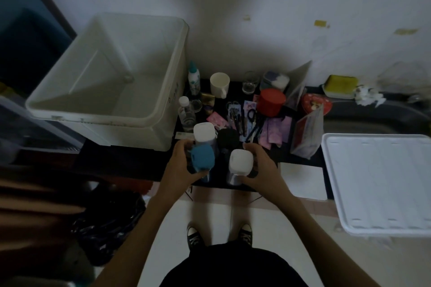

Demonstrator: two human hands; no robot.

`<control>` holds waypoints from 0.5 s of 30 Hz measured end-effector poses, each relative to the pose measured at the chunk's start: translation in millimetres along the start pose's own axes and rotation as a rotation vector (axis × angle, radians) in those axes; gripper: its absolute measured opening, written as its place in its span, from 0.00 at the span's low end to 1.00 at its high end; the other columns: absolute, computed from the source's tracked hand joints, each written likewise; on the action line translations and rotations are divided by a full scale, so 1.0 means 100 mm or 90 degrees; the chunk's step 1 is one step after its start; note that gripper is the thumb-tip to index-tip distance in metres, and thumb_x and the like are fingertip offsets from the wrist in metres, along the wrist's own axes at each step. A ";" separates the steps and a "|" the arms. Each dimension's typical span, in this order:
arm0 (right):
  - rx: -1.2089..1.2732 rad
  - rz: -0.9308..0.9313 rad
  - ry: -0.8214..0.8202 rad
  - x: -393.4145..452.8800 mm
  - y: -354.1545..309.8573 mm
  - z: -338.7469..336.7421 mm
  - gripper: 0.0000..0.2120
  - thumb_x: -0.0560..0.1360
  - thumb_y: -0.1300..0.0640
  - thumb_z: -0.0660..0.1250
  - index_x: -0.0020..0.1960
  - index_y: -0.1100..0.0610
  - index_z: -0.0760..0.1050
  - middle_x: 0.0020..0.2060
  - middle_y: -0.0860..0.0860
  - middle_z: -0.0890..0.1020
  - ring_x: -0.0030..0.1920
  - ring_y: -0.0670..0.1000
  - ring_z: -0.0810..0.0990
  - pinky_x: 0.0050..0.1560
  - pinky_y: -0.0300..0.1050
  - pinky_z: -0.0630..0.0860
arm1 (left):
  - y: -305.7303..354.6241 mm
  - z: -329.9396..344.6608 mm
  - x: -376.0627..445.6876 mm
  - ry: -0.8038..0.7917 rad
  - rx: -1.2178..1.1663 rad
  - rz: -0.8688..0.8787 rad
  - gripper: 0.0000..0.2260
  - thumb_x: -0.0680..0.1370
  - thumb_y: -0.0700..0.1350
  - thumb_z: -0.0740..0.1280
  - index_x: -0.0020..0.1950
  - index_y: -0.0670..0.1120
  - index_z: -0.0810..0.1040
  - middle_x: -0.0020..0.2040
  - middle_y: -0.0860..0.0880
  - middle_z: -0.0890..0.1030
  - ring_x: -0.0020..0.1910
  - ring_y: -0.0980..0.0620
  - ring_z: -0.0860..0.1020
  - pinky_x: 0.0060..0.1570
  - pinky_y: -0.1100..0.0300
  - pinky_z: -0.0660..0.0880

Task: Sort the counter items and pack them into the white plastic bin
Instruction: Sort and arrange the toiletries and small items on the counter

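Bin [161, 109] at left of frame on the counter [130, 163], clutter to its right: squeeze bottle [194, 78], mug [219, 84] and glass [250, 82] along the upper row, round tin [271, 102] right of those, pouch [306, 134] farther right. Four capped bottles [203, 131] clustered at the counter's lower edge between both hands. Lid [382, 184] at lower right

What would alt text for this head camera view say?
A person's left hand grips a blue-capped bottle and right hand a white-capped bottle over a cluttered dark counter, beside an empty white plastic bin.
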State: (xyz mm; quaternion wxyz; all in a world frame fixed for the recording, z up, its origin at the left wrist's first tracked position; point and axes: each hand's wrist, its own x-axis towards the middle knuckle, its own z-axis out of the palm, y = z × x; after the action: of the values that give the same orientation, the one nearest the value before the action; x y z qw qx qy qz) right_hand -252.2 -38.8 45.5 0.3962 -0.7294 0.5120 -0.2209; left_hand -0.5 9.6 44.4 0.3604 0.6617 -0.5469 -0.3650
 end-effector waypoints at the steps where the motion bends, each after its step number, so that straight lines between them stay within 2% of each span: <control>1: 0.018 0.025 -0.007 0.00 0.02 0.03 0.45 0.64 0.51 0.80 0.74 0.52 0.61 0.68 0.48 0.71 0.67 0.48 0.71 0.66 0.46 0.73 | -0.07 0.00 0.01 -0.008 -0.026 -0.024 0.44 0.61 0.49 0.83 0.71 0.54 0.63 0.65 0.53 0.73 0.62 0.58 0.75 0.59 0.52 0.78; 3: 0.047 0.062 -0.028 0.04 0.05 0.07 0.52 0.62 0.50 0.82 0.78 0.52 0.55 0.69 0.48 0.72 0.66 0.44 0.70 0.66 0.41 0.69 | -0.21 0.00 0.05 -0.036 -0.048 -0.068 0.57 0.57 0.53 0.84 0.77 0.57 0.54 0.71 0.52 0.69 0.68 0.55 0.71 0.64 0.49 0.75; 5: 0.058 0.073 -0.059 0.10 0.08 0.10 0.56 0.62 0.50 0.82 0.79 0.51 0.51 0.68 0.47 0.72 0.66 0.43 0.68 0.66 0.38 0.65 | -0.30 0.01 0.13 -0.070 -0.043 -0.071 0.63 0.54 0.57 0.84 0.79 0.57 0.48 0.75 0.51 0.64 0.72 0.53 0.67 0.68 0.46 0.71; 8: 0.057 0.086 -0.107 0.21 0.12 0.11 0.58 0.63 0.50 0.82 0.80 0.49 0.47 0.71 0.47 0.70 0.68 0.44 0.68 0.67 0.39 0.65 | -0.34 0.04 0.26 -0.131 -0.060 -0.039 0.63 0.56 0.50 0.85 0.80 0.53 0.47 0.75 0.53 0.64 0.73 0.55 0.66 0.69 0.50 0.70; 11: 0.064 0.100 -0.146 0.30 0.13 0.14 0.59 0.63 0.53 0.82 0.80 0.50 0.45 0.72 0.49 0.70 0.70 0.46 0.68 0.67 0.40 0.66 | -0.32 0.05 0.36 -0.190 -0.074 -0.022 0.61 0.58 0.40 0.84 0.80 0.51 0.47 0.75 0.53 0.65 0.72 0.63 0.66 0.68 0.62 0.70; 13: 0.070 0.106 -0.168 0.35 0.13 0.15 0.60 0.62 0.53 0.82 0.80 0.49 0.44 0.73 0.49 0.68 0.70 0.47 0.68 0.69 0.43 0.66 | -0.33 0.03 0.42 -0.211 -0.086 -0.016 0.60 0.59 0.40 0.84 0.80 0.50 0.47 0.74 0.53 0.66 0.71 0.64 0.66 0.66 0.67 0.69; 15: 0.069 0.103 -0.181 0.41 0.14 0.16 0.61 0.61 0.52 0.82 0.80 0.46 0.44 0.74 0.49 0.67 0.72 0.48 0.67 0.71 0.49 0.67 | -0.38 -0.01 0.46 -0.223 -0.092 -0.021 0.60 0.59 0.44 0.84 0.79 0.52 0.48 0.73 0.54 0.67 0.72 0.60 0.67 0.68 0.63 0.69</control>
State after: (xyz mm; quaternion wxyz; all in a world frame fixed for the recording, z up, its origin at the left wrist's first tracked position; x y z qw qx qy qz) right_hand -233.5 -73.4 21.3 0.5202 -0.6873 0.4949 -0.1101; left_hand 23.8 -30.1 7.4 0.3005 0.5691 -0.5628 -0.5187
